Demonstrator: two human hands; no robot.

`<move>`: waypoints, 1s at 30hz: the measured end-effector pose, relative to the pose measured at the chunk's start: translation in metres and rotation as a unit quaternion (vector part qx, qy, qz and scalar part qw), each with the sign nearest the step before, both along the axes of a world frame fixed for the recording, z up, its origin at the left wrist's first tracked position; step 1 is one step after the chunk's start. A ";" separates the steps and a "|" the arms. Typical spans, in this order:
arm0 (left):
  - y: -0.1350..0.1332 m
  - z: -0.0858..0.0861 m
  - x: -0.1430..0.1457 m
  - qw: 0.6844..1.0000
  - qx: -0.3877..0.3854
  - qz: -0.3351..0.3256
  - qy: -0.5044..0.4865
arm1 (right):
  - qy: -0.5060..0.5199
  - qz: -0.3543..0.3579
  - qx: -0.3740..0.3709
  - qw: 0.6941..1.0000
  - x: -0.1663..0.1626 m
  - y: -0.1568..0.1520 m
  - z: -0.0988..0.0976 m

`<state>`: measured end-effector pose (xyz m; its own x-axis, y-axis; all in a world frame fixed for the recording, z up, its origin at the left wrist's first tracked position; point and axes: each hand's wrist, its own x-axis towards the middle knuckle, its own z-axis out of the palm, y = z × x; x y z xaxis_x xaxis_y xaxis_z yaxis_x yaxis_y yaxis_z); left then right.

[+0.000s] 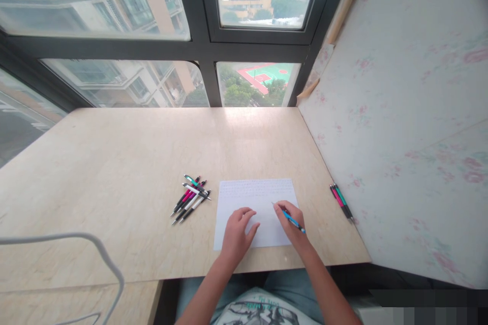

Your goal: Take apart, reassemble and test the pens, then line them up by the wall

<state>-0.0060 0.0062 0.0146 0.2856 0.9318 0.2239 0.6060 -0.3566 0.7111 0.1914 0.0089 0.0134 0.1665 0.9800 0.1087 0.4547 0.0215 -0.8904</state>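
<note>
A white sheet of paper lies on the tabletop in front of me, with several lines of small handwriting across its upper part. My right hand is closed around a blue pen, its tip at the paper just below the written lines. On the left half of the sheet rests my left hand, fingers slightly curled and apart, holding nothing. To the left of the paper lies a loose pile of several pens in pink, white, teal and black.
Two more pens, pink and teal with black, lie against the flowered wall on the right. A grey cable curves over the lower left. Behind the pale tabletop stands a dark-framed window.
</note>
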 end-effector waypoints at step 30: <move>0.001 -0.008 -0.003 0.995 0.022 -0.021 0.091 | 0.026 -0.002 0.059 0.998 0.010 0.040 -0.001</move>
